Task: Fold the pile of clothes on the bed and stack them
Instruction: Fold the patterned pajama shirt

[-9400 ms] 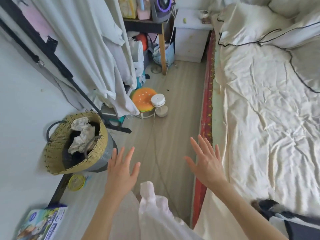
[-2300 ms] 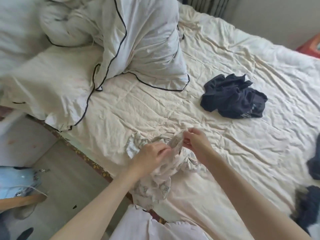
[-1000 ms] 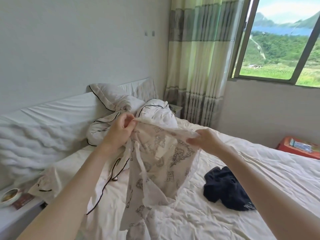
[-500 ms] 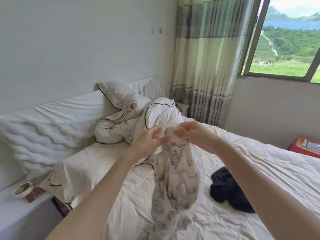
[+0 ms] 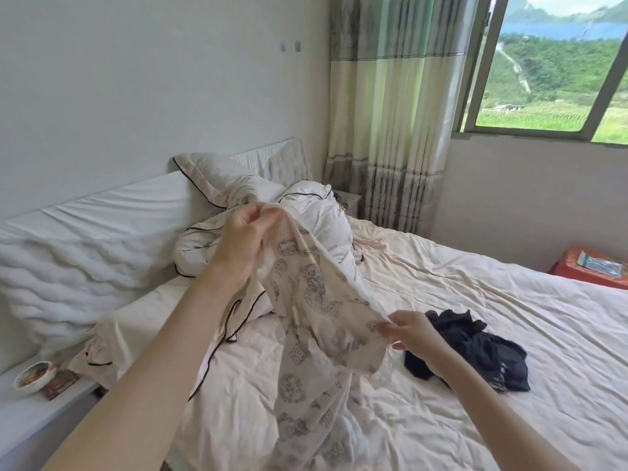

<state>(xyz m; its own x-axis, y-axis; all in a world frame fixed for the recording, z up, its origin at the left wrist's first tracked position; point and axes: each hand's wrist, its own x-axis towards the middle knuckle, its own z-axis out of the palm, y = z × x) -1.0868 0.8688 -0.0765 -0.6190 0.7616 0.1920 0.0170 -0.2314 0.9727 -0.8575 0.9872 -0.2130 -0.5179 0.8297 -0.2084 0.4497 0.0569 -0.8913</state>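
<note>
hard to make out: print on the patterned garment (image 5: 312,321) is greyish doodle shapes, too blurry to name; garment type also unclear, thin beige fabric
cut off: lower end of the garment bunches at the bed's near edge and runs toward the bottom of the view; both forearms enter from the bottom edge
left hand (image 5: 243,241): raised high, fingers and thumb pinched tight on the top edge of the garment
right hand (image 5: 413,338): lower, out to the right, thumb and fingers pinching another edge, fabric stretched on a slant between the two hands
garment spot: held up over the bed (image 5: 458,287), near its left side, bottom part draped on the sheet
dark clothes (image 5: 475,351): one crumpled navy/black heap, middle of the bed, partly hidden behind the right hand; can't tell if it's one piece or more
bedding: white duvet with black piping (image 5: 319,226) bunched at the head end, one pillow (image 5: 217,175) leaning on the headboard behind it
containers: one small bowl (image 5: 32,377) on the white bedside shelf by the bed's left edge, something brownish inside, can't tell what; small dark packet (image 5: 61,384) just beside it
far right: orange-red box or stool (image 5: 577,270) beyond the bed's far edge, plastic-wrapped flat thing on top, cut off by the frame
count: 2 hands, 1 patterned garment, 1 dark heap, 1 bowl
background: striped curtain (image 5: 390,113), window (image 5: 550,62) with green hills
</note>
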